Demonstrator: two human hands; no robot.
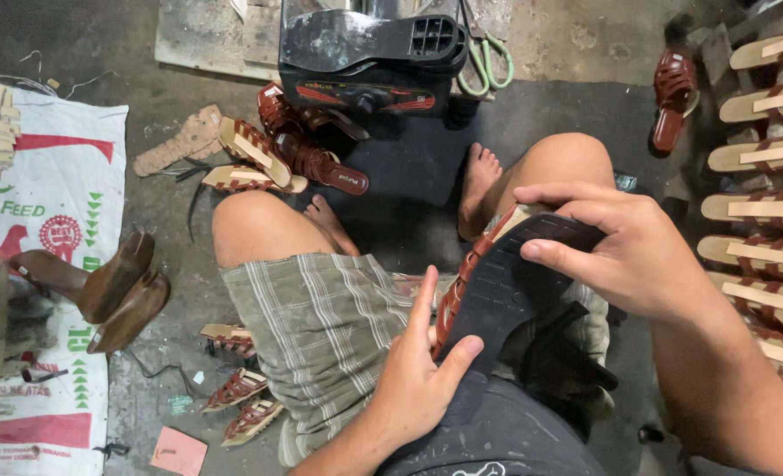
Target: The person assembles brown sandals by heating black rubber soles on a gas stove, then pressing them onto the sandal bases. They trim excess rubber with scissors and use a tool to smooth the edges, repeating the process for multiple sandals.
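Note:
I sit with my knees apart and hold a sandal (508, 284) sole-up over my lap. Its dark ribbed sole faces me and brown woven straps show along its left edge. My right hand (625, 247) grips the toe end, fingers curled over the top and thumb pressed on the sole. My left hand (419, 375) holds the heel end, thumb on the sole and fingers along the strap side.
Several brown sandals (290, 150) lie by my feet, below a stack of black soles (369, 40) and green-handled scissors (488, 62). A row of sandals (761, 203) lines the right edge. Wooden shoe lasts (122, 286) rest on a printed sack (52, 203) at left.

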